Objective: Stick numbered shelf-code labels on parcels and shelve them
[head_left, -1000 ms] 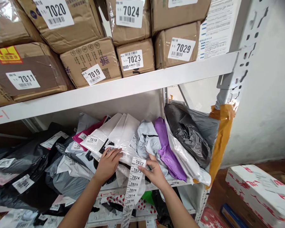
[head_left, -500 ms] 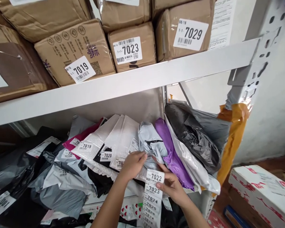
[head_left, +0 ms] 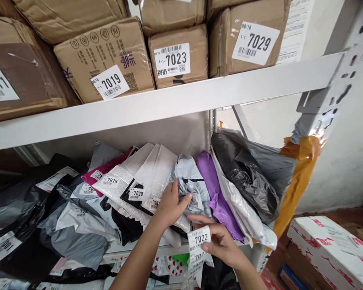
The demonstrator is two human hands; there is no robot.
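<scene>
On the lower shelf [head_left: 121, 255], among piled mailer bags, the left hand [head_left: 169, 206] is laid open with fingers spread on the edge of a pale grey bag [head_left: 191, 181], nothing gripped. The label strip [head_left: 200, 238] is pinched shut in the right hand [head_left: 223, 243] just below and right of that, thumb and fingers closed on the top label, 7022; the rest of the strip hangs down past the shelf front. Labels 7019 and 7020 [head_left: 136, 194] are seen on the white bags to the left. A third label is half covered by the left hand, number not readable. A purple bag [head_left: 214, 193] and a black bag [head_left: 245, 173] lie right of the grey one, no labels seen on them. Judgement: the grey bag is best pinned flat by the left hand, a smooth uncreased patch near its front edge chosen, 7022 peeled clean without tearing the one under it, then pressed on level with the neighbouring labels so it reads from the front. Cardboard boxes [head_left: 177, 54] on the upper shelf [head_left: 169, 102] are not touched.
</scene>
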